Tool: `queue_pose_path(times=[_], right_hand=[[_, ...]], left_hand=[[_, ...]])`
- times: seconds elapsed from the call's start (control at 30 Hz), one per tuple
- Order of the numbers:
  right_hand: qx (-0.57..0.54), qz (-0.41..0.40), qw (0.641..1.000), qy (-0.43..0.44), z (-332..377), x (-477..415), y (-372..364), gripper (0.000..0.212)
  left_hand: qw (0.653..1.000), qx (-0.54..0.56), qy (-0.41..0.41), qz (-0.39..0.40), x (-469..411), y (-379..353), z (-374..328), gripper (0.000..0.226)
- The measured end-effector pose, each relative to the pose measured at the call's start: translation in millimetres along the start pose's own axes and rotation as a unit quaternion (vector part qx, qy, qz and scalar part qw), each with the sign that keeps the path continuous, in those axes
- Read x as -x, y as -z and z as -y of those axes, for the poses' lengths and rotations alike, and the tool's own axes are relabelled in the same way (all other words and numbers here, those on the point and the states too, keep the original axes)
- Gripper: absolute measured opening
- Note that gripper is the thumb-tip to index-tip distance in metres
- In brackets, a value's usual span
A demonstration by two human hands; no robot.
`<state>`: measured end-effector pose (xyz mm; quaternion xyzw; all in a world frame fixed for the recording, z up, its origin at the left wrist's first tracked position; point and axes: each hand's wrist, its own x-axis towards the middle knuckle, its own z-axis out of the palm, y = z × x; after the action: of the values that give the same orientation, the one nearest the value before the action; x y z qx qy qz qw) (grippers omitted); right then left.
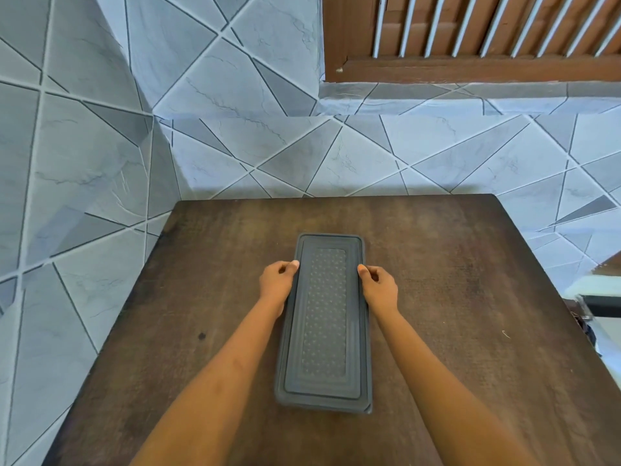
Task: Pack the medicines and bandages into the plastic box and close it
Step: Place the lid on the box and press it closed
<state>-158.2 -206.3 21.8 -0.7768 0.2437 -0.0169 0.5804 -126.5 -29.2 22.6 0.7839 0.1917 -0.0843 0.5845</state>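
Note:
A long grey plastic box (325,326) lies lengthwise in the middle of the dark wooden table (453,297), with its dotted lid on top. My left hand (277,282) grips the box's left long edge near the far end, thumb on the lid rim. On the opposite long edge, my right hand (378,285) holds the box the same way. The lid hides whatever is inside; no medicines or bandages are visible.
Grey tiled walls (235,146) close off the table at the back and left. A wooden shutter (470,35) is above the back wall. Some blurred objects (591,307) sit past the table's right edge.

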Motion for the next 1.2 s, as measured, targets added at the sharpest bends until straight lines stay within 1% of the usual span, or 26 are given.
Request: queue_pose_path(times=[0.1, 0.17, 0.27, 0.33, 0.4, 0.47, 0.5, 0.53, 0.6, 0.67, 0.8, 0.87, 0.93, 1.0, 1.07, 1.1, 1.13, 1.2], right_hand=[[-0.028, -0.027, 0.999, -0.002, -2.0, -14.1, -8.4, 0.025], [-0.047, -0.048, 0.998, -0.003, -4.6, -16.8, -11.0, 0.019], [-0.032, -0.059, 0.998, -0.002, -6.0, -19.9, -11.6, 0.018], [-0.039, -0.054, 0.998, -0.006, -4.0, -24.2, -12.0, 0.017], [-0.054, -0.038, 0.998, -0.023, 3.2, -35.7, -15.5, 0.023], [-0.051, -0.024, 0.998, -0.029, 11.3, -54.0, -19.8, 0.025], [-0.056, -0.025, 0.998, -0.033, 15.4, -63.2, -21.5, 0.023], [-0.069, -0.032, 0.996, -0.044, 19.9, -69.8, -22.2, 0.025], [-0.08, -0.042, 0.993, -0.071, 24.9, -83.7, -24.3, 0.038], [-0.079, -0.046, 0.993, -0.08, 26.1, -90.6, -26.4, 0.042], [-0.035, -0.069, 0.994, -0.08, 25.9, -97.6, -30.9, 0.041], [-0.019, -0.079, 0.994, -0.076, 25.2, -97.7, -31.2, 0.04], [-0.021, -0.074, 0.995, -0.069, 25.4, -94.9, -29.0, 0.039], [-0.011, -0.049, 0.997, -0.058, 26.1, -89.7, -24.8, 0.036], [0.013, 0.006, 0.999, -0.041, 25.4, -78.8, -15.9, 0.024], [0.027, 0.053, 0.997, -0.045, 24.1, -72.7, -9.9, 0.027], [0.034, 0.111, 0.991, -0.062, 22.2, -63.3, -1.1, 0.039], [0.04, 0.241, 0.962, -0.122, 15.3, -41.9, 19.0, 0.054]], left_hand=[[1.0, 0.011, 0.014, -0.003, -10.9, -4.9, 5.5, 0.022], [1.0, 0.02, 0.018, -0.011, -15.2, -4.8, 7.3, 0.029], [0.999, 0.015, 0.041, 0.001, -22.2, -2.1, 3.2, 0.034], [0.998, 0.01, 0.056, 0.027, -28.5, -0.1, -1.1, 0.027], [0.998, 0.025, 0.047, 0.043, -38.1, -1.4, -9.1, 0.013], [0.997, 0.05, 0.041, 0.037, -49.6, -6.3, -22.4, 0.022], [0.997, 0.059, 0.043, 0.033, -54.2, -9.7, -29.6, 0.022], [0.996, 0.067, 0.045, 0.03, -58.1, -12.9, -35.8, 0.019], [0.995, 0.074, 0.059, 0.018, -69.1, -21.5, -41.4, 0.023], [0.995, 0.078, 0.065, -0.001, -77.9, -27.9, -39.5, 0.029], [0.991, 0.1, 0.079, -0.035, -88.9, -36.8, -36.4, 0.036], [0.991, 0.094, 0.08, -0.044, -88.5, -37.7, -37.5, 0.035], [0.994, 0.068, 0.068, -0.044, -83.6, -35.6, -39.1, 0.03], [0.998, 0.024, 0.059, -0.022, -77.1, -30.3, -40.2, 0.025], [0.997, -0.026, 0.061, 0.036, -61.1, -18.8, -39.6, 0.031], [0.993, -0.05, 0.071, 0.079, -51.7, -11.3, -38.4, 0.035], [0.986, -0.073, 0.085, 0.124, -39.4, -1.8, -35.8, 0.039], [0.964, -0.114, 0.121, 0.209, -18.4, 18.7, -24.7, 0.049]])
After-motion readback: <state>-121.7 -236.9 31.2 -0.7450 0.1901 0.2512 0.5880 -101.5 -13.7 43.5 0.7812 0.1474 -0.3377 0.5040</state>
